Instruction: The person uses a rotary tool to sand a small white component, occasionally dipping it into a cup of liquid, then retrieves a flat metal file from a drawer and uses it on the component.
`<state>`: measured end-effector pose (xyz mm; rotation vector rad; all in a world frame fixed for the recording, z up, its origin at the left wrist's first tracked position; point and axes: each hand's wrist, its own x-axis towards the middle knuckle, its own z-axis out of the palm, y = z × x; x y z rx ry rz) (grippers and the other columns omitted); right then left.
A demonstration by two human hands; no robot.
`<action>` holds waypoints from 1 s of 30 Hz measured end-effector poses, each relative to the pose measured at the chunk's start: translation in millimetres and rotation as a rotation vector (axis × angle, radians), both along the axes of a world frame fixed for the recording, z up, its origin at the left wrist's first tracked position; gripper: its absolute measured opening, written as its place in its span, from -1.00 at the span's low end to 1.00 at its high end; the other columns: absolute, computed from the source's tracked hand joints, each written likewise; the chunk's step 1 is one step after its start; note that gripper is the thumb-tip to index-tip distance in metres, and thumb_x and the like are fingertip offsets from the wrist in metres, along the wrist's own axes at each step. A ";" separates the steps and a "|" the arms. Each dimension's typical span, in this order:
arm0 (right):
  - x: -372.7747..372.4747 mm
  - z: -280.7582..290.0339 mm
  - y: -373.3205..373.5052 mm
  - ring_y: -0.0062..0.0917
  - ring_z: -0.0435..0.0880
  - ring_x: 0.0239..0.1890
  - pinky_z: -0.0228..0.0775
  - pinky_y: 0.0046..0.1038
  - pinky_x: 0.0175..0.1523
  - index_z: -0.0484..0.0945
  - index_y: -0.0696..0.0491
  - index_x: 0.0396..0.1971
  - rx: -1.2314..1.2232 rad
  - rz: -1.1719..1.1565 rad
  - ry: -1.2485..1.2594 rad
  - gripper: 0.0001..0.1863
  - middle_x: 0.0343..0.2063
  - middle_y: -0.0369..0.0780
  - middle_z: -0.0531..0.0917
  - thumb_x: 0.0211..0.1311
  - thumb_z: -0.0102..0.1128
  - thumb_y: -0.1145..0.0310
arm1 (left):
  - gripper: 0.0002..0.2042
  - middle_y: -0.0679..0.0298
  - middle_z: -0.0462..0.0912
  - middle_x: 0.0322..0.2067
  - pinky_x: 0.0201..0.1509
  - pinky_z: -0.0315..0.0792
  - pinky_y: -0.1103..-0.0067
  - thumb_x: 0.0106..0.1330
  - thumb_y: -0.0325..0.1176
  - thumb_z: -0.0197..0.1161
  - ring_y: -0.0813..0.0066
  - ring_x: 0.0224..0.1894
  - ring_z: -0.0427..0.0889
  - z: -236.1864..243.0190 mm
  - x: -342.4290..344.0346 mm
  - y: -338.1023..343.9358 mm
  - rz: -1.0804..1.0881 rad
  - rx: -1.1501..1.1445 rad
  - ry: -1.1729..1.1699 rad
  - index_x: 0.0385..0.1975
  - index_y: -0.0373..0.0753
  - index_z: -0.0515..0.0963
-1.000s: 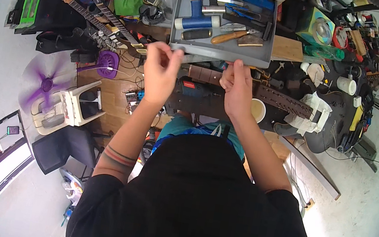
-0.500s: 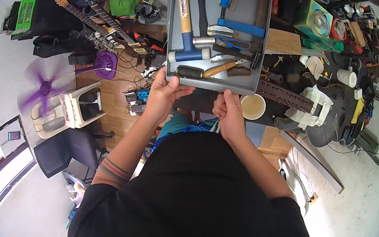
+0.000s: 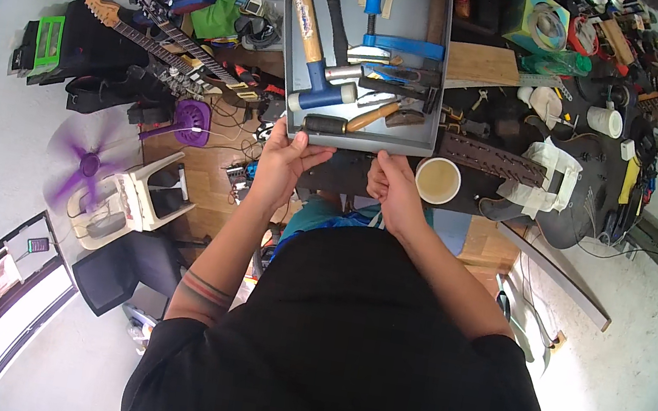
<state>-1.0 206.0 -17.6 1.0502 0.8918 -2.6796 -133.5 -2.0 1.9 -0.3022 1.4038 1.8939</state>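
Note:
A grey drawer [image 3: 280, 51] full of hand tools extends toward me at the top of the view. My left hand [image 3: 284, 160] grips its front left corner, thumb against the front and fingers underneath. Curled at the front edge, right of the middle, my right hand [image 3: 391, 183] holds the drawer with its thumb upward. Inside lie a blue-headed mallet [image 3: 315, 74] with a wooden handle, a black-handled hammer [image 3: 337, 28], a blue clamp [image 3: 406, 46] and a wooden-handled tool [image 3: 371, 118]. Several smaller metal tools overlap near the middle, their kinds hard to make out.
Right of the drawer, a dark workbench carries a round tub [image 3: 438, 180] of pale contents, a black guitar body [image 3: 576, 193], a wooden board [image 3: 483, 65] and a white cup [image 3: 605, 121]. Guitars [image 3: 174, 39], a purple fan [image 3: 89, 163] and a cream plastic chair [image 3: 137, 197] stand left.
The whole view has shifted slightly, with the drawer now a little further left in it. Both hands keep their places at the drawer's front, and its tools lie as before.

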 end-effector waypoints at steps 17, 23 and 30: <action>-21.7 40.6 6.5 -0.76 0.17 -0.47 0.06 -0.53 -0.33 0.58 0.05 0.16 0.238 0.000 0.182 -0.78 -0.45 -0.48 0.25 0.93 0.09 0.22 | -0.60 -0.14 0.78 0.23 0.22 0.87 0.16 0.88 -0.18 0.17 -0.08 0.10 0.95 43.8 -17.3 16.0 0.059 0.016 0.159 0.44 -0.32 0.33; -49.5 40.6 13.3 -0.76 0.18 -0.46 0.06 -0.53 -0.32 0.59 0.09 0.17 0.294 -0.018 0.183 -0.73 -0.45 -0.47 0.29 0.96 0.07 0.18 | -0.58 -0.12 0.79 0.20 0.23 0.87 0.19 0.88 -0.15 0.18 -0.05 0.09 0.96 44.6 -41.3 31.7 0.054 0.010 0.225 0.39 -0.38 0.36; -92.2 40.6 26.3 -0.76 0.19 -0.47 0.06 -0.52 -0.36 0.58 0.14 0.13 0.350 -0.068 0.176 -0.68 -0.45 -0.46 0.34 0.96 0.07 0.16 | -0.54 -0.14 0.82 0.15 0.23 0.87 0.19 0.86 -0.14 0.24 -0.06 0.08 0.96 32.4 -79.6 50.4 0.069 0.043 0.304 0.39 -0.44 0.40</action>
